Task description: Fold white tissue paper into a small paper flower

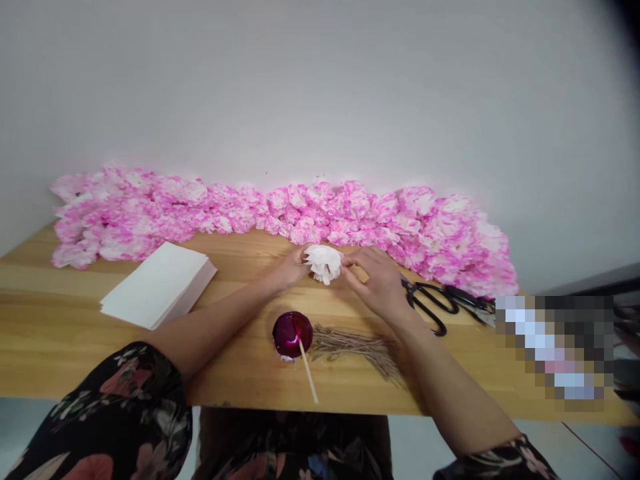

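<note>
A white paper flower (325, 263) with ruffled petals is held up between my two hands over the table. My left hand (294, 267) grips it from the left, its fingers partly hidden behind the petals. On the other side, my right hand (373, 277) pinches a petal edge between thumb and fingertips. Just below stands a small cup of dark magenta liquid (289, 335), with a thin pale stick (309, 373) leaning out over its rim. A bundle of thin brown twigs or wires (357, 345) lies to the right of the cup.
Pink-and-white paper flowers (345, 207) are heaped along the wall. A stack of white paper (160, 283) lies on the left of the wooden table (240, 380). Black-handled scissors (430, 300) and pliers (473, 305) lie to the right, beside a pixelated patch.
</note>
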